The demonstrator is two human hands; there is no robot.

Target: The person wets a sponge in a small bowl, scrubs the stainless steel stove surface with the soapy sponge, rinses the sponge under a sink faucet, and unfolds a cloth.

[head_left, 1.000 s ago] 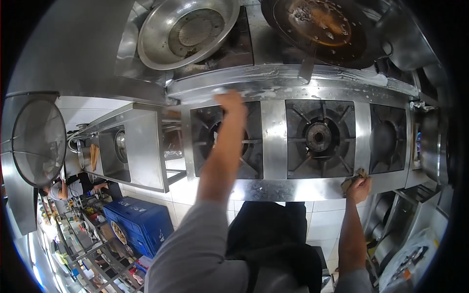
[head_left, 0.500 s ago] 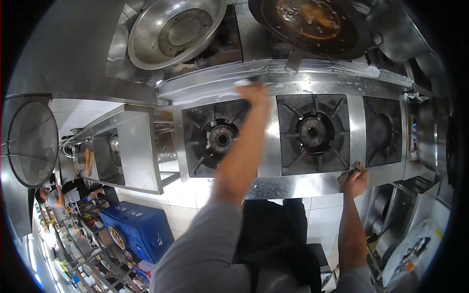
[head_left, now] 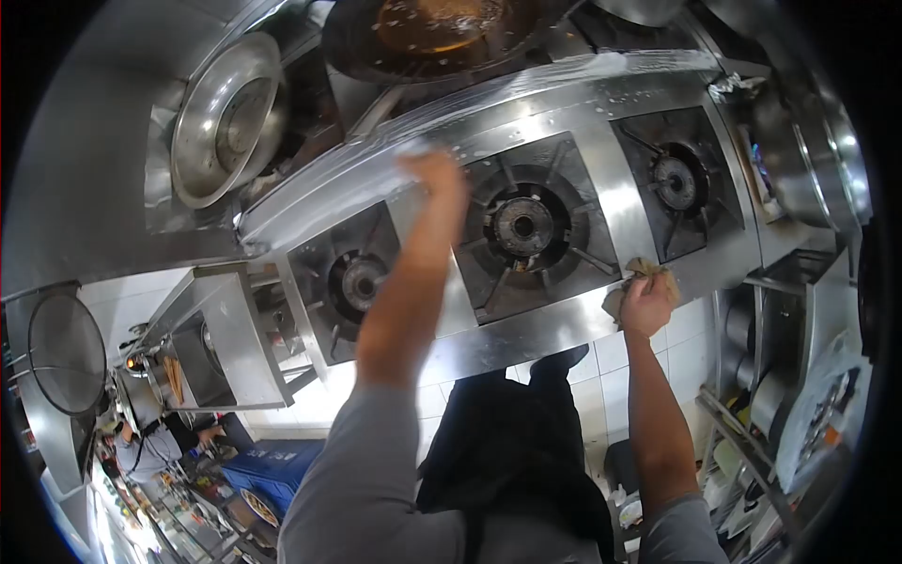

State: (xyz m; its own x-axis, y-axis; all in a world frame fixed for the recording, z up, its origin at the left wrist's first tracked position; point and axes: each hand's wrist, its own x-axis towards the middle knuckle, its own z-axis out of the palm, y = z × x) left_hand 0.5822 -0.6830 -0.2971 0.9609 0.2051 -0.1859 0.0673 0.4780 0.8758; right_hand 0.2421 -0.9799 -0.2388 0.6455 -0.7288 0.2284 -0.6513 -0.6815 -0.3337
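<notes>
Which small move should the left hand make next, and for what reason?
Probably it should slide the left hand rightward along the steel ledge behind the burners, because white, foamy-looking streaks run on in that direction. The right hand, gripping a cloth near the stove's front edge, is out of that path.

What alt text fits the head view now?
A person's left hand, blurred, is at the back of a three-burner stove, its grip unclear; the right hand holds a cloth at the stove's front. Behind are a metal bowl and a dark pan.
</notes>
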